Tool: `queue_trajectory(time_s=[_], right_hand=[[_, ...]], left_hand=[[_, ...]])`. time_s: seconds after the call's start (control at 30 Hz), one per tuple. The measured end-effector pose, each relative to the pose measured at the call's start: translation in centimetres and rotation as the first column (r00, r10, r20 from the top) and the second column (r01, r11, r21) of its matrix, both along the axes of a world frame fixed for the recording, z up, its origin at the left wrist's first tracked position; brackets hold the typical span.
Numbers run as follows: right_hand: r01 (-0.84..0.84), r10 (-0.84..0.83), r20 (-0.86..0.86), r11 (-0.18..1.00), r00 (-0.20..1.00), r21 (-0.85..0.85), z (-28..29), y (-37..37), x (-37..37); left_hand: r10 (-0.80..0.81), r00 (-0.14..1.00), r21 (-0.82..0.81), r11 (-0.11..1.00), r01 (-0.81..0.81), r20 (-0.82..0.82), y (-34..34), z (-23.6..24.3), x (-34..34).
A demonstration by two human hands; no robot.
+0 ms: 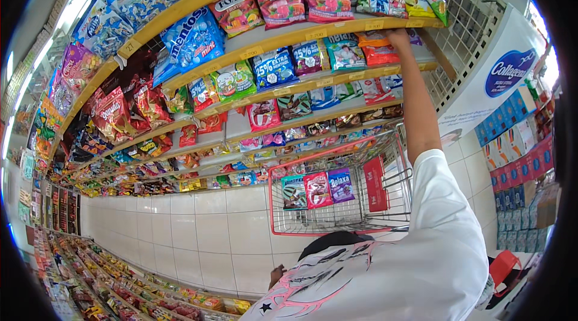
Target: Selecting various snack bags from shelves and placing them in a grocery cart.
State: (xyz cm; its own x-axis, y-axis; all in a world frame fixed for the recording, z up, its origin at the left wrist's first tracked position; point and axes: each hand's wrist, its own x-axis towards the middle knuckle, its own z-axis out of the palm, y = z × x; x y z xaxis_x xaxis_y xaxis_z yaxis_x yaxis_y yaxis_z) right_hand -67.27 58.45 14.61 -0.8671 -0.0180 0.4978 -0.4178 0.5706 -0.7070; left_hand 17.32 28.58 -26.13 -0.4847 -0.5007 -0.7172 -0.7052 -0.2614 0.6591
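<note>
Head view, fingers (396, 34) at glossy orange packet (379, 55)

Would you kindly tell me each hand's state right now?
Left hand: no held item visible; open or closed, cannot tell.
Right hand: at an orange-red bag; grip cannot be told.

orange bag (372, 38) | glossy, mostly hidden, at the right hand (396, 36) | red-orange bag (380, 55) | glossy, front facing out, just below the orange bag, on shelf (423, 55), right of teal bag (344, 53)
</note>
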Motion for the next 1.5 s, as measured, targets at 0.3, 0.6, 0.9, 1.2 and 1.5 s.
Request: queue_trajectory(time_s=[0.3, 0.6, 0.9, 1.2, 1.5], right_hand=[[0.061, 0.174, 0.377, 0.842, 0.910, -0.537, 4.8, -3.5, 12.6], [0.000, 0.411, 0.254, 0.526, 0.876, -0.851, 1.5, -1.9, 25.7], [-0.009, 0.713, 0.211, 0.291, 0.669, -0.957, -2.2, -8.3, 46.3], [-0.119, 0.715, 0.259, 0.431, 0.649, -0.894, -2.7, -10.4, 55.3], [-0.128, 0.723, 0.308, 0.479, 0.618, -0.868, -1.9, -11.1, 57.5]], left_hand=[[0.096, 0.992, 0.187, 0.976, -0.109, 0.078, -1.7, 3.5, -0.9], [-0.206, 0.958, -0.150, 0.973, 0.177, -0.201, -5.2, 10.5, -8.4], [-0.310, 0.593, -0.093, 0.925, 0.368, -0.743, 0.5, 34.3, -23.9], [-0.254, 0.502, -0.038, 0.915, 0.402, -0.827, 2.4, 38.2, -23.4], [-0.220, 0.490, -0.003, 0.914, 0.406, -0.843, 0.5, 38.3, -19.7]])
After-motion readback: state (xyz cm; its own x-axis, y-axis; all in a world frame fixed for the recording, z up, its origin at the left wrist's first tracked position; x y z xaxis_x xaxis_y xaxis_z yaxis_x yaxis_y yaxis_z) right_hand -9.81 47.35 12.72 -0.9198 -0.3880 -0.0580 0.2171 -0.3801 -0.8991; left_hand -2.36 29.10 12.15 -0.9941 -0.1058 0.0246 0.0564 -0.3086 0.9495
